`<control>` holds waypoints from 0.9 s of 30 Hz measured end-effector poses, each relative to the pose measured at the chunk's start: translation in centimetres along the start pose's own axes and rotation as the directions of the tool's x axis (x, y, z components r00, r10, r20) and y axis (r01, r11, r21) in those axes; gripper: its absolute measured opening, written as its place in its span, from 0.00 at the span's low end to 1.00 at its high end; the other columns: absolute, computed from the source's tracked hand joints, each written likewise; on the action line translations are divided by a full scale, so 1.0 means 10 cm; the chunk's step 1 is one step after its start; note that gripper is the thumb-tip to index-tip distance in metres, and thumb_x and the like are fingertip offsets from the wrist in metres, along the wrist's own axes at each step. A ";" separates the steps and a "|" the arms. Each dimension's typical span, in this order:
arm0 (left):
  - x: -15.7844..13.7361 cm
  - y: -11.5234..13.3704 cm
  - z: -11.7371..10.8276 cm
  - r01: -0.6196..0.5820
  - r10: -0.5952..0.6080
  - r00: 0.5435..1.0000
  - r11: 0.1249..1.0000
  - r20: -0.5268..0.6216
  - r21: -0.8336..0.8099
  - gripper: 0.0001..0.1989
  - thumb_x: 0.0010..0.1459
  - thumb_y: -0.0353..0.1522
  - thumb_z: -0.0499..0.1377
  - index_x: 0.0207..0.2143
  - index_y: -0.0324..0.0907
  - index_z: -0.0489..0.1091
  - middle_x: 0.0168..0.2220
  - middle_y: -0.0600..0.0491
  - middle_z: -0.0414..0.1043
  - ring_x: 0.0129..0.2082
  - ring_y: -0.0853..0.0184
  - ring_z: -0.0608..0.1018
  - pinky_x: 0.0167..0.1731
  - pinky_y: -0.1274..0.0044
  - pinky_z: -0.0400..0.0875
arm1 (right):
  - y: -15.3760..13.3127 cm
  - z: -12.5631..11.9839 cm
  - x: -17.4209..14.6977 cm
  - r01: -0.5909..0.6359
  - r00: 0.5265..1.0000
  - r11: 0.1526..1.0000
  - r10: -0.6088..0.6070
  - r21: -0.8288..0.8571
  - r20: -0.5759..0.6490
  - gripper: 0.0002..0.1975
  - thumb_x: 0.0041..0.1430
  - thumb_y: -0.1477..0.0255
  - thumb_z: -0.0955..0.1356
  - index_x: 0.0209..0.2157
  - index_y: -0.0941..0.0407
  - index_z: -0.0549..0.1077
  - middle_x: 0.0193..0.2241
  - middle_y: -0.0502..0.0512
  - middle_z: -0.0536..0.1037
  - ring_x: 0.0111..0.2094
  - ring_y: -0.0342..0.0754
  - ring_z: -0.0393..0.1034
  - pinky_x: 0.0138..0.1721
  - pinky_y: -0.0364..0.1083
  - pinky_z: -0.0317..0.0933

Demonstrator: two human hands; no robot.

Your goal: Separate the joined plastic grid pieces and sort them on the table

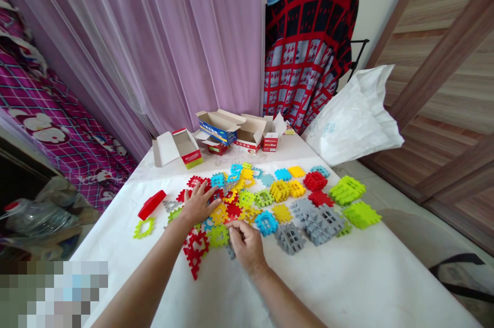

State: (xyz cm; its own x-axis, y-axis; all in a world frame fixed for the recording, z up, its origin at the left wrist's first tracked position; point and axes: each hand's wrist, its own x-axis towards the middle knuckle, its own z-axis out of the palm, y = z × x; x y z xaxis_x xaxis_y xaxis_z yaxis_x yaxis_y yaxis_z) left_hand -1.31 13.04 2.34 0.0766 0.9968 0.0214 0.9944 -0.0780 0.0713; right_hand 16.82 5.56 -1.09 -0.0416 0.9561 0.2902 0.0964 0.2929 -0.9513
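Spread over the pile of interlocking plastic building pieces (233, 210), my left hand (198, 203) has its fingers apart and touches pieces at the pile's left side. My right hand (247, 247) is closed at the pile's near edge, beside a lime green piece (218, 236); whatever its fingers hold is hidden. A grey piece shows partly by that hand. Red pieces (196, 252), one triangular, lie below my left wrist. To the right are stacks sorted by colour: yellow (280, 190), red (315, 181), grey (318, 221) and lime green (348, 190).
Open cardboard boxes (218, 127) stand along the table's far edge. At the left lie a red plastic part (152, 205) and a lime green frame (144, 228). A white bag (353, 117) stands by the far right corner of the white-covered table (309, 276).
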 end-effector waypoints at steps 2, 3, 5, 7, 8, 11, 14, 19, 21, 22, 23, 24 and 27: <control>0.00 -0.01 0.06 -0.044 0.043 0.998 0.999 0.034 0.021 0.27 0.62 0.48 0.50 0.62 0.55 0.59 0.68 0.45 0.50 0.67 0.47 0.52 0.57 0.44 0.46 | 0.01 0.00 0.01 -0.011 1.000 1.000 0.012 0.014 -0.024 0.11 0.56 0.69 0.63 0.29 0.56 0.76 0.17 0.47 0.71 0.17 0.40 0.61 0.19 0.39 0.58; -0.02 -0.04 0.08 -0.060 0.059 0.997 0.998 0.041 0.027 0.27 0.61 0.48 0.50 0.62 0.55 0.59 0.68 0.45 0.50 0.67 0.47 0.51 0.58 0.45 0.45 | 0.01 0.00 0.01 -0.017 0.999 1.000 0.018 0.023 -0.033 0.11 0.56 0.68 0.63 0.29 0.56 0.76 0.18 0.47 0.72 0.17 0.40 0.61 0.19 0.39 0.58; -0.11 -0.13 0.09 -0.093 0.092 0.994 0.995 0.053 0.027 0.28 0.61 0.47 0.51 0.63 0.56 0.57 0.68 0.47 0.50 0.67 0.48 0.52 0.59 0.47 0.46 | 0.01 0.00 0.02 -0.027 0.999 0.999 0.029 0.036 -0.040 0.11 0.57 0.68 0.63 0.30 0.56 0.76 0.18 0.47 0.72 0.18 0.40 0.62 0.20 0.39 0.58; -0.23 -0.23 0.07 -0.134 0.132 0.990 0.991 0.052 0.029 0.27 0.62 0.46 0.50 0.63 0.57 0.57 0.67 0.49 0.51 0.67 0.50 0.53 0.60 0.48 0.46 | 0.01 0.00 0.02 -0.036 0.999 0.999 0.037 0.040 -0.030 0.11 0.57 0.68 0.63 0.30 0.55 0.76 0.18 0.48 0.72 0.18 0.41 0.62 0.20 0.39 0.59; -0.29 -0.27 0.06 -0.151 0.149 0.988 0.988 0.047 0.034 0.26 0.62 0.46 0.50 0.62 0.57 0.58 0.67 0.50 0.52 0.67 0.51 0.54 0.60 0.49 0.46 | 0.01 0.00 0.02 -0.038 0.999 0.998 0.039 0.042 -0.023 0.11 0.57 0.68 0.63 0.30 0.55 0.76 0.19 0.48 0.72 0.19 0.41 0.62 0.20 0.39 0.59; -0.46 -0.35 0.03 -0.165 0.164 0.986 0.985 0.014 0.052 0.24 0.64 0.43 0.49 0.62 0.59 0.59 0.66 0.52 0.55 0.65 0.54 0.57 0.61 0.49 0.45 | 0.01 0.00 0.01 -0.043 0.999 0.998 0.044 0.050 -0.016 0.11 0.57 0.68 0.62 0.30 0.56 0.76 0.19 0.48 0.72 0.18 0.41 0.62 0.20 0.40 0.59; -0.62 -0.36 0.05 -0.140 0.143 0.989 0.989 -0.038 0.054 0.22 0.64 0.40 0.49 0.59 0.57 0.63 0.64 0.53 0.60 0.64 0.54 0.60 0.61 0.50 0.45 | 0.01 0.00 0.00 -0.044 0.999 0.997 0.045 0.063 -0.012 0.11 0.56 0.69 0.63 0.30 0.56 0.76 0.18 0.48 0.72 0.17 0.41 0.61 0.20 0.40 0.58; -0.76 -0.28 0.05 -0.132 0.132 0.987 0.991 -0.094 0.008 0.18 0.63 0.41 0.50 0.52 0.53 0.72 0.60 0.51 0.66 0.62 0.55 0.64 0.62 0.52 0.44 | 0.01 -0.01 0.01 -0.035 0.999 0.998 0.035 0.055 -0.007 0.10 0.56 0.70 0.63 0.29 0.56 0.75 0.19 0.48 0.72 0.18 0.41 0.62 0.21 0.40 0.59; -0.79 -0.26 0.03 -0.119 0.112 0.983 0.992 -0.144 -0.041 0.18 0.64 0.41 0.49 0.50 0.51 0.73 0.56 0.50 0.71 0.58 0.57 0.69 0.62 0.55 0.48 | 0.01 -0.02 0.01 -0.036 0.999 0.998 0.038 0.051 -0.028 0.10 0.56 0.69 0.63 0.29 0.56 0.75 0.19 0.48 0.73 0.19 0.41 0.62 0.22 0.40 0.59; -0.81 -0.26 0.02 -0.106 0.093 0.979 0.992 -0.182 -0.065 0.19 0.64 0.41 0.48 0.49 0.50 0.73 0.55 0.50 0.73 0.56 0.59 0.71 0.61 0.57 0.51 | 0.01 -0.02 0.01 -0.041 0.998 0.998 0.043 0.057 -0.042 0.10 0.56 0.69 0.63 0.29 0.56 0.75 0.19 0.48 0.73 0.19 0.41 0.62 0.22 0.40 0.59; -0.83 -0.27 0.02 -0.090 0.069 0.971 0.992 -0.229 -0.083 0.19 0.64 0.41 0.48 0.48 0.48 0.74 0.53 0.49 0.74 0.55 0.59 0.72 0.60 0.59 0.54 | 0.02 -0.02 0.02 -0.049 0.997 0.996 0.053 0.068 -0.055 0.10 0.56 0.69 0.63 0.29 0.56 0.76 0.19 0.48 0.73 0.19 0.41 0.62 0.21 0.40 0.58; -0.85 -0.28 0.03 -0.073 0.044 0.959 0.993 -0.279 -0.093 0.19 0.63 0.41 0.48 0.47 0.47 0.74 0.52 0.48 0.74 0.53 0.59 0.73 0.59 0.60 0.57 | 0.02 -0.02 0.02 -0.060 0.996 0.995 0.065 0.083 -0.065 0.11 0.56 0.68 0.63 0.30 0.56 0.76 0.19 0.48 0.73 0.19 0.41 0.62 0.21 0.40 0.58; -0.96 -0.31 0.10 -0.043 0.001 0.920 0.994 -0.392 -0.099 0.18 0.63 0.40 0.49 0.45 0.46 0.75 0.50 0.48 0.76 0.52 0.57 0.74 0.56 0.61 0.61 | 0.04 -0.02 0.01 -0.079 0.993 0.991 0.088 0.111 -0.078 0.11 0.56 0.67 0.63 0.30 0.57 0.76 0.17 0.47 0.71 0.17 0.41 0.60 0.19 0.39 0.56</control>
State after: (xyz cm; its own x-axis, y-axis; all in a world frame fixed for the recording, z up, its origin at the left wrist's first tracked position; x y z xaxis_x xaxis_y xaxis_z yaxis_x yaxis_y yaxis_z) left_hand -5.02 3.69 0.93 0.0426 0.9106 0.4111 0.9780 -0.1221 0.1691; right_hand 17.02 5.81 -1.41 0.0452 0.9762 0.2123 -0.0112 0.2129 -0.9770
